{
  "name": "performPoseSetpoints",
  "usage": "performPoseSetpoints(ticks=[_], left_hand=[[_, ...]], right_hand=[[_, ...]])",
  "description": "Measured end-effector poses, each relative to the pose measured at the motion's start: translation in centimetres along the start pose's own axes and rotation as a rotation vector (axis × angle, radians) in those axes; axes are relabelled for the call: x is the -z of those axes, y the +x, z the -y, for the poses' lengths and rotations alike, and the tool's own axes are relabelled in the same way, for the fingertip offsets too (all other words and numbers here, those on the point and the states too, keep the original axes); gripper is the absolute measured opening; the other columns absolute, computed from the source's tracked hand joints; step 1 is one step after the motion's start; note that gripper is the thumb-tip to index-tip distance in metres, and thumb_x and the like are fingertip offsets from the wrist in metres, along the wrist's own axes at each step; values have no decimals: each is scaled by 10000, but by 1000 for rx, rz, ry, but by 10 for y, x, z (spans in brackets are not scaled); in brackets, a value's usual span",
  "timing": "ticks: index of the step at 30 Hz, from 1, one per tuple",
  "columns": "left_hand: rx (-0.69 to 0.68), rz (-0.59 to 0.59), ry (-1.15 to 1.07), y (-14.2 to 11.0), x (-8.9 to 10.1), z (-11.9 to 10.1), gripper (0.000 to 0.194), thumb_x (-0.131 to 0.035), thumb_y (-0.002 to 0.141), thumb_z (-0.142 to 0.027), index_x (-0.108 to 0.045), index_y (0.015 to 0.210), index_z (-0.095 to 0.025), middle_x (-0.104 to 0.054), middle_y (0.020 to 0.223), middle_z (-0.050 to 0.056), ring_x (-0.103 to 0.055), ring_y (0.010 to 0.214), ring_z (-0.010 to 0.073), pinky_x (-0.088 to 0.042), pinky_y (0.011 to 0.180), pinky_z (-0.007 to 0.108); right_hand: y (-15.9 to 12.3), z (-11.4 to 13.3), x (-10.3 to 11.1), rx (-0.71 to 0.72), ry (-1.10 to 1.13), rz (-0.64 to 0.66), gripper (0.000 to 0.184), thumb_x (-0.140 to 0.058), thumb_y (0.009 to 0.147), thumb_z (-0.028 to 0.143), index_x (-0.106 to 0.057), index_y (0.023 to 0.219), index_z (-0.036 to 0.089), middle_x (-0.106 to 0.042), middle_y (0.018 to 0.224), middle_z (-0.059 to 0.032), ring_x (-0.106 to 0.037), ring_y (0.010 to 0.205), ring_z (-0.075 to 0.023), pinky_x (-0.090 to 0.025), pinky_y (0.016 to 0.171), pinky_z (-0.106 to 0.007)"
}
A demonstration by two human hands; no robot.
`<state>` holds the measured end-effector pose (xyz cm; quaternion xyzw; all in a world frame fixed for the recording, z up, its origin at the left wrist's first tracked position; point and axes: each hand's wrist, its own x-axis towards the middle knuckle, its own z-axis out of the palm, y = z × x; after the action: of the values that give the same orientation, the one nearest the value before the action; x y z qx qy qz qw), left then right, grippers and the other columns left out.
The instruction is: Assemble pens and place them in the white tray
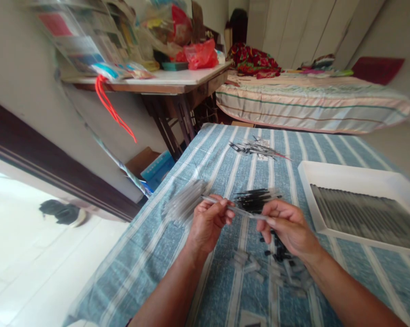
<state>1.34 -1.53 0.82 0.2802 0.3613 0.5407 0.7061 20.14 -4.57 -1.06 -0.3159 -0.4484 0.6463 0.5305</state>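
Both hands have the grip clamped on one slim clear pen piece [241, 211], the left hand [208, 220] pinching it towards one end and the right hand [290, 225] pinching the other, so it slants above the middle of the worktop [157, 254]. As far as I can judge, a good share is done: a long row of pens [362, 215] lies side by side in the white tray [348, 175] to my right. Plenty seems left, though: a heap of clear tubes [182, 202] beyond my left hand, a bundle of black refills [254, 200] between and past my hands, and pale caps [249, 263] and black pieces [278, 250] strewn nearer me. Whether the piece I hold is complete, I can't tell. Farther off lies a tangle of thin dark sticks [256, 147], one red. Beyond the worktop stand a side table [157, 86] crowded with bags and a bed [310, 97], both out of my way; what gets in the way is my right hand, partly hiding the black pieces, and blur softens the small parts.
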Motion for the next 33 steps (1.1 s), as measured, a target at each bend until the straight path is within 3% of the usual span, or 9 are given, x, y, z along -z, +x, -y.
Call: performPoseSetpoints(ticks=[21, 33], left_hand=[[-22, 9, 70, -1, -2, 6, 203, -745, 643, -204, -563, 690, -127, -702, 675, 38, -628, 492, 117, -487, 453, 202], [-23, -15, 95, 0, -2, 14, 194, -736, 657, -198, -554, 682, -137, -709, 682, 33, -648, 506, 131, -525, 485, 227]], right_hand=[[1, -2, -8, -2, -290, -64, 197, -666, 747, 340, -580, 793, 169, -679, 635, -12, -615, 482, -122, -495, 469, -235], [2, -9, -7, 4, -308, -104, 175, -646, 757, 325, -565, 755, 170, -670, 630, -3, -635, 508, -137, -508, 498, -251]])
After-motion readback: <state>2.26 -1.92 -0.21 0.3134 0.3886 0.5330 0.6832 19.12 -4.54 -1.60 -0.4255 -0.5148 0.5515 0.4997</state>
